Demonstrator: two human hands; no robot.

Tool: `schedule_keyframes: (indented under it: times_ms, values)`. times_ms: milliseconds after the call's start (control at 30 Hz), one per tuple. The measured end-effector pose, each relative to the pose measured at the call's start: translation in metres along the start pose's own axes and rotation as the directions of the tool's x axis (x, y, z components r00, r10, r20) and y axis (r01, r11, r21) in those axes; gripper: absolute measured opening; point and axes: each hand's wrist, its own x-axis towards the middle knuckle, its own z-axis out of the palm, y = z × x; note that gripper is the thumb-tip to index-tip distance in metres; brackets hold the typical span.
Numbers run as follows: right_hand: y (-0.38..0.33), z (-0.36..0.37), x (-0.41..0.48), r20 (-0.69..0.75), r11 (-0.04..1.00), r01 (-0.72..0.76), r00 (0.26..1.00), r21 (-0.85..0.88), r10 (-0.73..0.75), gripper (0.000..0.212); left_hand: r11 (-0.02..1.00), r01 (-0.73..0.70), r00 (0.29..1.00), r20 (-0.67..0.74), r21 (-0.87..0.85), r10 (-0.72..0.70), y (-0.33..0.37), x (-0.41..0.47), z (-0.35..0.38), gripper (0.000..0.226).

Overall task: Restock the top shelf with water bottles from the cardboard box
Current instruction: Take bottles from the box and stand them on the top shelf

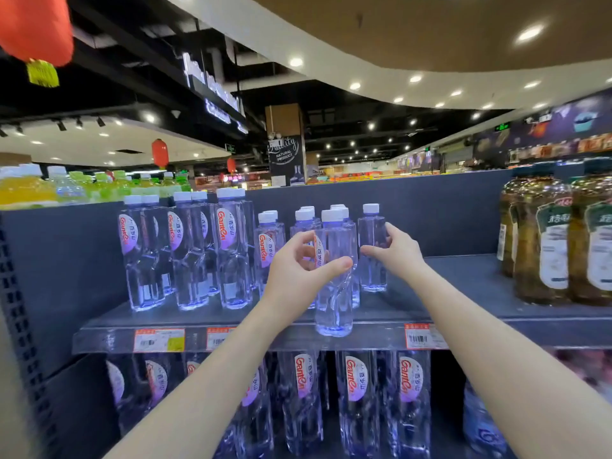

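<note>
Clear water bottles with white caps stand in rows on the grey top shelf [463, 293]. The front water bottle [334, 293] stands at the shelf's front edge. My left hand [298, 266] grips it, thumb across its front and fingers on its label side. Further back and to the right stands the rightmost water bottle [371, 223]. My right hand [394, 250] is cupped around its middle, thumb in front and fingers at its right side. The cardboard box is out of view.
Taller water bottles [185, 246] fill the shelf's left part. Brown tea bottles [543, 240] stand at the right, with bare shelf between them and my right hand. Price tags [159, 339] line the shelf's front. More water bottles [357, 392] stand on the shelf below.
</note>
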Motion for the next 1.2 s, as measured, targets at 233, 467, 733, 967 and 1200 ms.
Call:
schedule_keyframes:
  times_ms: [233, 467, 733, 967, 1200]
  values:
    - [0.000, 0.007, 0.018, 0.024, 0.999, -0.040, 0.999, -0.002, 0.040, 0.062, 0.999, -0.024, 0.999, 0.038, 0.022, 0.024, -0.001, 0.000, 0.000, 0.058]
    - [0.001, 0.007, 0.021, 0.024, 1.000, -0.014, 1.000, 0.000, 0.014, 0.050, 1.000, -0.013, 0.999, 0.044, -0.023, 0.014, -0.003, -0.004, 0.004, 0.059]
    - [0.000, -0.008, 0.008, -0.017, 0.984, -0.176, 0.984, 0.006, 0.176, 0.089, 0.998, -0.001, 0.998, 0.061, -0.064, 0.005, 0.004, -0.005, 0.019, 0.074]
    - [-0.020, -0.062, -0.067, 0.478, 0.908, -0.040, 0.859, 0.416, -0.182, 0.041, 0.997, -0.054, 0.998, -0.041, -0.059, 0.051, 0.026, 0.000, 0.050, 0.076]
    - [-0.028, -0.058, -0.088, 0.222, 0.973, 0.131, 0.960, 0.189, -0.172, 0.056, 0.999, -0.041, 0.998, -0.050, 0.005, 0.041, 0.037, 0.005, 0.075, 0.074]
